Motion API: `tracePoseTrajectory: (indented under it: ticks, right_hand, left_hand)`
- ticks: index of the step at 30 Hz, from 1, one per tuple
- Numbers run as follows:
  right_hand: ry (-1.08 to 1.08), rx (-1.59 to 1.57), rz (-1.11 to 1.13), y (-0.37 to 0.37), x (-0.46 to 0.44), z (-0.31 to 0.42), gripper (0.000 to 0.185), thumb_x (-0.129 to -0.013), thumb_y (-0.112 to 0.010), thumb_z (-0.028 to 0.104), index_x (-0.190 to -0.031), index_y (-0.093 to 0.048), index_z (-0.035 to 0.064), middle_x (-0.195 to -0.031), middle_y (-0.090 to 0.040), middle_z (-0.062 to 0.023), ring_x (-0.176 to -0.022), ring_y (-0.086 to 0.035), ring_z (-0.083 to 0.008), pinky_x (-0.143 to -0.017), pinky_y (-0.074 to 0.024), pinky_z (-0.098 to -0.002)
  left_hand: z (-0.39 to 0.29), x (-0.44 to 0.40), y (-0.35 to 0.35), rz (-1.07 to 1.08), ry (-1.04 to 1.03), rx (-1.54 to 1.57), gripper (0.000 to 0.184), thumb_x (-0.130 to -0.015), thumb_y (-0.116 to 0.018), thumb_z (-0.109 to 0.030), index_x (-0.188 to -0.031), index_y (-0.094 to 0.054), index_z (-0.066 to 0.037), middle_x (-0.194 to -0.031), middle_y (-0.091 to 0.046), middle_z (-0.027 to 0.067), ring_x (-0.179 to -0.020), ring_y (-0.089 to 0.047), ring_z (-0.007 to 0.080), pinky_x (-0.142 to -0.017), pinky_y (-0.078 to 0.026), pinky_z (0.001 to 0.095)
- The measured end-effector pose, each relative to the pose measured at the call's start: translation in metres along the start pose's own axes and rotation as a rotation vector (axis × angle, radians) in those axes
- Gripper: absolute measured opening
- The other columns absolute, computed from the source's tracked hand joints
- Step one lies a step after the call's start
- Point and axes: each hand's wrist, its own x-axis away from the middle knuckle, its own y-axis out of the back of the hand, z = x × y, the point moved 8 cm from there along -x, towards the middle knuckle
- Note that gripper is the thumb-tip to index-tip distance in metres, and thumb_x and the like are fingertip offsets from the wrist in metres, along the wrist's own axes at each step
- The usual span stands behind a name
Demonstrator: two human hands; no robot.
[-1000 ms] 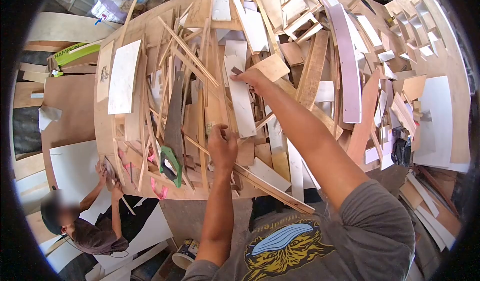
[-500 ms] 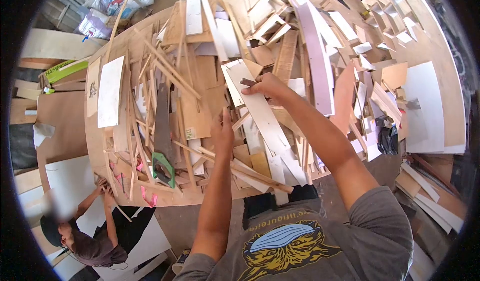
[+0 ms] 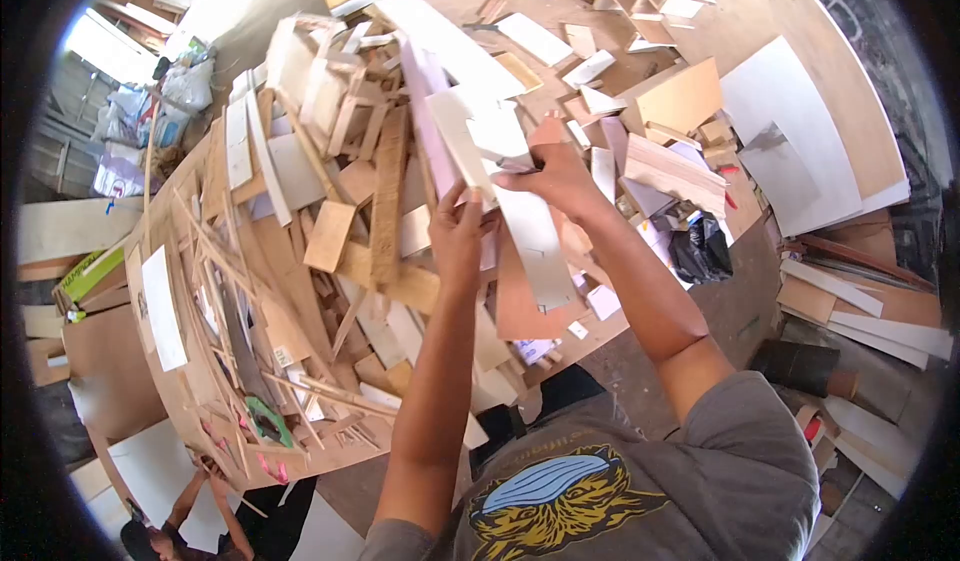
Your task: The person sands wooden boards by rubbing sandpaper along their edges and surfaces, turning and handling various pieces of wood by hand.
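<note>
Above the heaped offcuts, my right hand [image 3: 565,176] is closed on a long white board [image 3: 537,251], which slants down toward me. My left hand [image 3: 460,226] is at its left, fingertips pinching the lower end of a narrow pale board [image 3: 458,141]. The two boards meet or overlap near my fingers; whether they are joined cannot be made out. Under them lie a reddish-brown panel [image 3: 522,301] and a long lilac-edged board [image 3: 425,111]. A brown wooden plank [image 3: 390,196] lies left of my left hand.
A handsaw with a green handle [image 3: 268,423] lies among thin strips at the left. A black plastic bag [image 3: 702,249] sits at the table's right edge, below large white sheets [image 3: 790,131]. At lower left, another person's hands [image 3: 208,471] are at the table edge.
My view has swung to the right. My left hand has come up beside the right and taken hold of a pale board. The small dark block in my right hand no longer shows.
</note>
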Motion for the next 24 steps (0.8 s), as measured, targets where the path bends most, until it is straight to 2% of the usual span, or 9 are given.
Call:
tracePoseTrajectory:
  ticks: [2, 3, 4, 7, 13, 14, 17, 20, 24]
  right_hand:
    - [-0.118, 0.075, -0.055, 0.051, 0.001, -0.031, 0.059, -0.075, -0.088, 0.036, -0.108, -0.074, -0.0097, -0.09, -0.076, -0.0146, -0.079, -0.071, -0.0185, -0.074, -0.0546, -0.0331]
    - [-0.071, 0.028, -0.088, 0.07, -0.006, -0.058, 0.059, -0.074, -0.089, 0.036, -0.108, -0.073, -0.0095, -0.09, -0.075, -0.0147, -0.078, -0.07, -0.0187, -0.073, -0.0547, -0.0337]
    - [-0.128, 0.012, -0.089, 0.088, -0.009, -0.078, 0.058, -0.074, -0.088, 0.035, -0.107, -0.073, -0.0096, -0.091, -0.076, -0.0151, -0.079, -0.071, -0.0188, -0.073, -0.0547, -0.0338]
    - [-0.16, 0.037, -0.109, 0.132, -0.038, -0.155, 0.057, -0.074, -0.088, 0.034, -0.106, -0.073, -0.01, -0.093, -0.076, -0.0164, -0.081, -0.072, -0.0198, -0.074, -0.055, -0.0342]
    - [-0.352, 0.136, -0.08, 0.175, -0.079, -0.22, 0.058, -0.072, -0.089, 0.034, -0.105, -0.073, -0.0104, -0.093, -0.075, -0.0193, -0.083, -0.073, -0.024, -0.075, -0.0551, -0.0356]
    - [-0.38, 0.154, -0.056, 0.175, -0.086, -0.231, 0.059, -0.071, -0.09, 0.035, -0.105, -0.073, -0.0104, -0.093, -0.075, -0.0196, -0.082, -0.073, -0.0248, -0.075, -0.0551, -0.0361]
    - [-0.17, 0.096, -0.124, 0.169, -0.104, -0.257, 0.059, -0.07, -0.09, 0.039, -0.099, -0.073, -0.0099, -0.09, -0.075, -0.0181, -0.08, -0.073, -0.0254, -0.072, -0.0547, -0.0376]
    - [-0.34, 0.223, -0.026, 0.16, -0.11, -0.282, 0.059, -0.07, -0.09, 0.042, -0.094, -0.072, -0.0083, -0.087, -0.075, -0.0186, -0.078, -0.073, -0.0272, -0.072, -0.0551, -0.0392]
    - [-0.288, 0.313, -0.078, 0.151, -0.115, -0.293, 0.058, -0.072, -0.088, 0.045, -0.094, -0.072, -0.0063, -0.088, -0.074, -0.023, -0.081, -0.074, -0.0328, -0.073, -0.0557, -0.0424]
  left_hand:
    - [0.035, -0.015, -0.051, 0.012, -0.006, -0.009, 0.046, -0.103, -0.062, -0.014, -0.143, -0.053, 0.006, -0.106, -0.071, 0.0111, -0.086, -0.072, 0.0184, -0.073, -0.06, 0.0285]
    - [0.053, -0.024, -0.072, 0.025, -0.015, 0.002, 0.044, -0.103, -0.061, -0.014, -0.143, -0.054, 0.005, -0.105, -0.071, 0.0104, -0.085, -0.072, 0.0176, -0.072, -0.059, 0.0281]
    - [0.07, -0.031, -0.091, 0.085, 0.032, -0.153, 0.042, -0.103, -0.06, -0.013, -0.143, -0.055, 0.0, -0.108, -0.071, 0.0095, -0.081, -0.071, 0.0155, -0.067, -0.058, 0.0276]
    - [0.149, -0.054, -0.138, 0.156, 0.297, -0.024, 0.044, -0.103, -0.06, -0.016, -0.145, -0.054, -0.002, -0.112, -0.069, 0.0072, -0.098, -0.071, 0.0236, -0.083, -0.057, 0.0328]
    - [0.232, -0.088, -0.192, 0.143, 0.537, 0.045, 0.053, -0.107, -0.051, -0.04, -0.149, -0.047, -0.007, -0.13, -0.062, 0.0102, -0.109, -0.068, 0.031, -0.097, -0.053, 0.0445]
    - [0.264, -0.103, -0.191, 0.174, 0.568, 0.08, 0.063, -0.106, -0.05, -0.05, -0.151, -0.042, -0.007, -0.149, -0.05, 0.0122, -0.121, -0.061, 0.0356, -0.104, -0.047, 0.0517]
    - [0.268, -0.1, -0.189, 0.017, 0.638, -0.04, 0.075, -0.102, -0.052, -0.059, -0.155, -0.037, -0.008, -0.161, -0.037, 0.0129, -0.135, -0.049, 0.0412, -0.111, -0.039, 0.0556]
    - [0.281, -0.102, -0.187, 0.045, 0.635, 0.013, 0.086, -0.096, -0.056, -0.066, -0.158, -0.032, -0.011, -0.166, -0.027, 0.0127, -0.145, -0.036, 0.0436, -0.117, -0.03, 0.0587]
    - [0.283, -0.101, -0.188, 0.062, 0.635, 0.035, 0.091, -0.094, -0.057, -0.069, -0.16, -0.03, -0.014, -0.166, -0.03, 0.0126, -0.149, -0.031, 0.0382, -0.121, -0.019, 0.0567]
